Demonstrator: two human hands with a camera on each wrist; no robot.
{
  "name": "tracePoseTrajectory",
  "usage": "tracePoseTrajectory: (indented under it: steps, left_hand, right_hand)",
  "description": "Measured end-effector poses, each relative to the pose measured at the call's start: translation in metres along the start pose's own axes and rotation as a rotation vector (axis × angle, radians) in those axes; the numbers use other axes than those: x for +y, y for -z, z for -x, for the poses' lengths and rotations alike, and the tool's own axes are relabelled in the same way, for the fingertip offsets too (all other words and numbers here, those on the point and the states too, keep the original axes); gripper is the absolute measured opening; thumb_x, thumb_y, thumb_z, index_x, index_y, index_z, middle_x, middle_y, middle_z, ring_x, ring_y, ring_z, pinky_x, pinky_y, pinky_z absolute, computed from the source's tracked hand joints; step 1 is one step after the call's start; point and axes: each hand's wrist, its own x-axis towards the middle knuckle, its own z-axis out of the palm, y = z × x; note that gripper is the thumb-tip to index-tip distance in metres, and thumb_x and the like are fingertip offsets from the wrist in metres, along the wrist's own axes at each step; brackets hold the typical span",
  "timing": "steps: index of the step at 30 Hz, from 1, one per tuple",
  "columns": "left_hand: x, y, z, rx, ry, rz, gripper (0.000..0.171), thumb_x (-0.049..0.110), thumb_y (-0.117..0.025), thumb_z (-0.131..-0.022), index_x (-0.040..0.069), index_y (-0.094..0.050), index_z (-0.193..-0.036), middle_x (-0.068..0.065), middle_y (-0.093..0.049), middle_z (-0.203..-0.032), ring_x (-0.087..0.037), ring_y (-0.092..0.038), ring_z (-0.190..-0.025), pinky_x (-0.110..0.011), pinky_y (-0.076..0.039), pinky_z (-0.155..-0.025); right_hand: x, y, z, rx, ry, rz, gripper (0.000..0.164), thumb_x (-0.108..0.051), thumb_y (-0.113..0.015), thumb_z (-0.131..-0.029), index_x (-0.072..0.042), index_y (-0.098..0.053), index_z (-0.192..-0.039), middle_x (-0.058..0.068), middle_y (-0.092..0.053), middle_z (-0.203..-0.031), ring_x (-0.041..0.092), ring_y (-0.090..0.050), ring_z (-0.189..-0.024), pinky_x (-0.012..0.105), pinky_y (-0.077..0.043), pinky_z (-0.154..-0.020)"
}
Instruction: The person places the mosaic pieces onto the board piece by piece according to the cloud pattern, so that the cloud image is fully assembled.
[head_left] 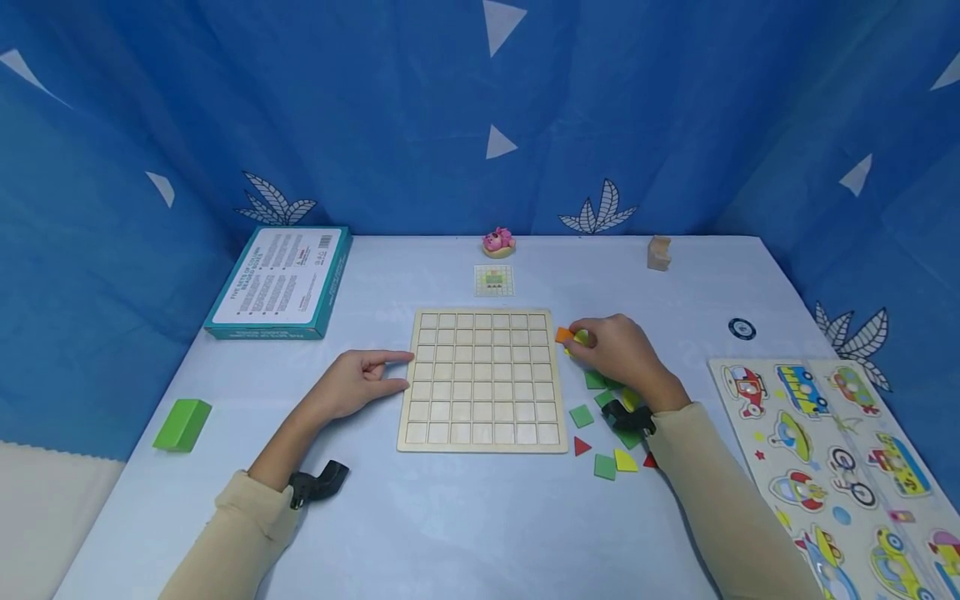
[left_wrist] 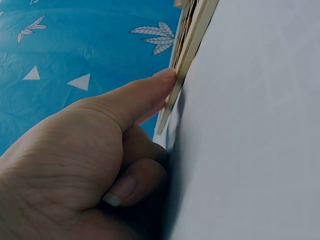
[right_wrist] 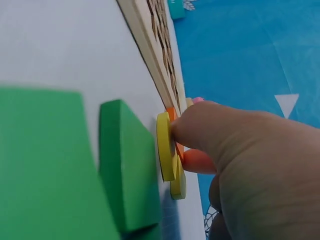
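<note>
A square wooden grid board (head_left: 482,447) lies flat, its cells bare. The left hand (head_left: 351,382) touches its left edge with straight thumb and index finger; its other fingers are bent in the left wrist view, where the board's rim (left_wrist: 190,65) shows. Just off the board's right edge, the right hand (head_left: 618,350) pinches an orange tile (head_left: 563,335) between thumb and index finger. Yellow curved tiles (right_wrist: 165,147) sit right at those fingertips; contact with the thumb appears likely. Green square tiles (head_left: 581,416), red triangles (head_left: 582,446) and a yellow tile (head_left: 625,460) are scattered below that hand, partly hidden by the wrist.
Behind the board are a small pattern card (head_left: 494,281) and a pink figurine (head_left: 498,242). A teal box (head_left: 277,283) lies back left, a green block (head_left: 182,425) at left. A wooden block (head_left: 658,252), a round black disc (head_left: 742,328) and a picture puzzle board (head_left: 765,450) are at right.
</note>
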Motion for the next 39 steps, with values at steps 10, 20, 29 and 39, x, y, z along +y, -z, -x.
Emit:
tracePoseTrajectory:
  steps: [10, 20, 29, 39]
  left_hand:
    - [0.000, 0.000, 0.000, -0.004, -0.003, 0.007, 0.041, 0.025, -0.081, -0.090, 0.018, -0.072, -0.129, 0.004, -0.033, -0.055, -0.012, -0.029, -0.050, -0.028, -0.029, -0.054]
    - [0.001, -0.001, -0.001, -0.006, -0.003, 0.022, 0.042, 0.025, -0.081, -0.089, 0.018, -0.072, -0.129, 0.003, -0.035, -0.055, -0.013, -0.031, -0.049, -0.027, -0.029, -0.052]
    - [0.001, 0.000, 0.003, 0.007, 0.012, 0.013, 0.041, 0.024, -0.081, -0.089, 0.017, -0.072, -0.129, 0.003, -0.034, -0.055, -0.013, -0.030, -0.049, -0.028, -0.030, -0.052]
    - [0.002, -0.002, 0.002, 0.006, 0.010, 0.000, 0.041, 0.025, -0.081, -0.089, 0.018, -0.072, -0.129, 0.003, -0.035, -0.054, -0.013, -0.031, -0.049, -0.027, -0.030, -0.053]
  right_hand:
    - [0.007, -0.003, 0.000, 0.066, 0.038, -0.085, 0.031, -0.029, -0.080, -0.090, -0.005, -0.078, -0.109, -0.004, -0.039, -0.054, 0.013, -0.039, -0.048, 0.030, -0.028, -0.049]
    - [0.000, 0.003, 0.002, 0.059, 0.048, -0.139, 0.030, -0.028, -0.080, -0.090, -0.005, -0.078, -0.109, -0.005, -0.037, -0.053, 0.014, -0.037, -0.045, 0.028, -0.026, -0.047]
    - [-0.023, 0.006, -0.012, 0.032, 0.155, -0.110, 0.029, -0.031, -0.080, -0.089, -0.008, -0.079, -0.107, -0.006, -0.036, -0.052, 0.013, -0.036, -0.044, 0.028, -0.026, -0.045]
    - [-0.049, 0.003, -0.031, -0.034, 0.238, -0.146, 0.026, -0.029, -0.078, -0.091, -0.008, -0.079, -0.107, -0.007, -0.040, -0.051, 0.011, -0.034, -0.044, 0.029, -0.026, -0.048]
